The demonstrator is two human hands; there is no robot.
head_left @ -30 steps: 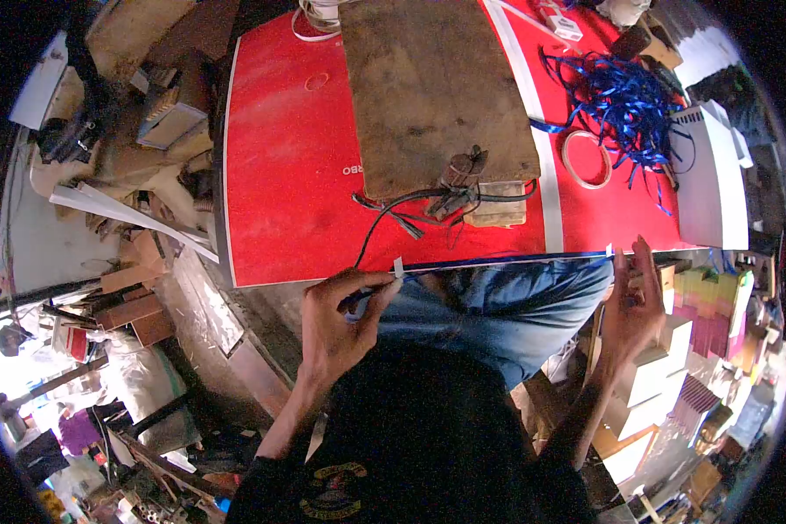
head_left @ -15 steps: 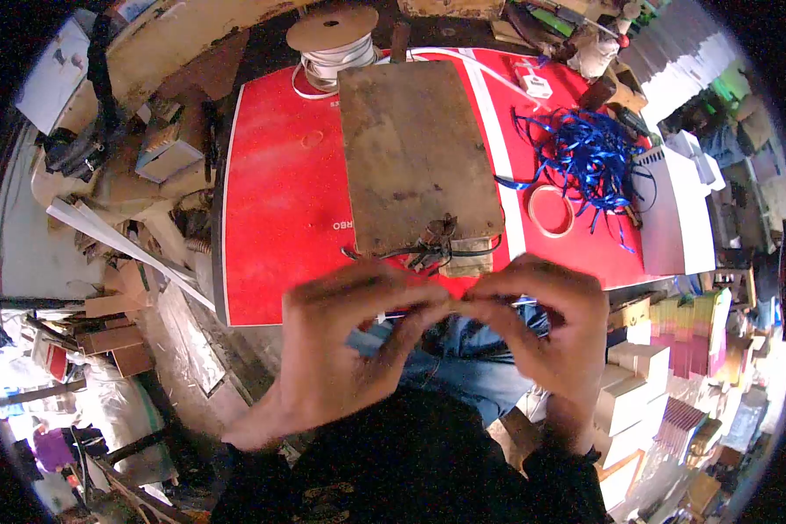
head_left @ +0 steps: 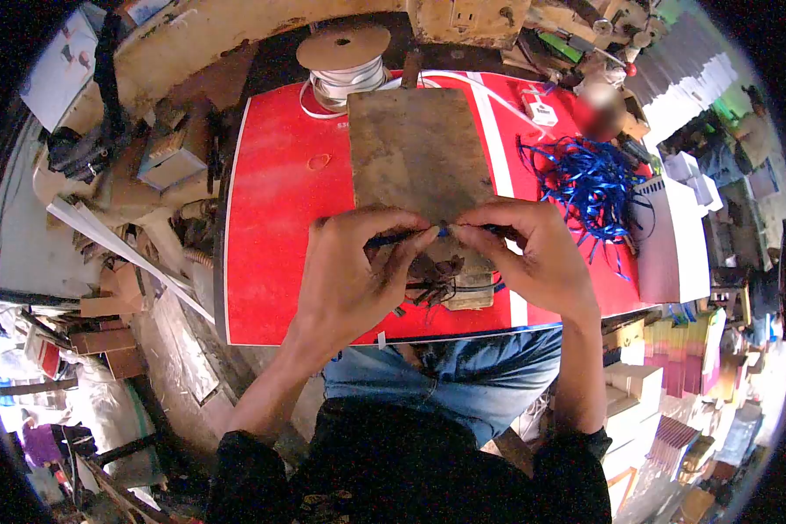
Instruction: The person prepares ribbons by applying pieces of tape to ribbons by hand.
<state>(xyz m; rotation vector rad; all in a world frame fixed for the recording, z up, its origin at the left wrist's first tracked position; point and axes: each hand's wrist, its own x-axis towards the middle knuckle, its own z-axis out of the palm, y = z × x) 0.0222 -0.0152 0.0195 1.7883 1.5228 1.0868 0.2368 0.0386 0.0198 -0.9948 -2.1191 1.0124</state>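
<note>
My left hand (head_left: 354, 266) and my right hand (head_left: 528, 253) meet over the near part of a worn wooden board (head_left: 415, 148). Both are closed, thumbs and fingertips pinched together. A short bit of blue ribbon (head_left: 443, 232) shows between the fingertips; most of it is hidden by the fingers. Just below them, a dark clump of straps or cords (head_left: 441, 279) lies at the board's near end, beside a small pale wooden block (head_left: 469, 297). To the right of my right hand is a tangled pile of blue ribbon (head_left: 589, 188).
The board rests on a red tabletop (head_left: 271, 218) with white stripes. A spool of white cord (head_left: 348, 79) stands at the back, near a white plastic piece (head_left: 541, 109). A rubber band (head_left: 320, 162) lies on the left. At the right edge stands a white box (head_left: 677, 240).
Both hands have moved forward from the table's near edge to above the board, still pinched together. The blue bit between the fingertips shows more clearly now. The camera view has shifted slightly.
</note>
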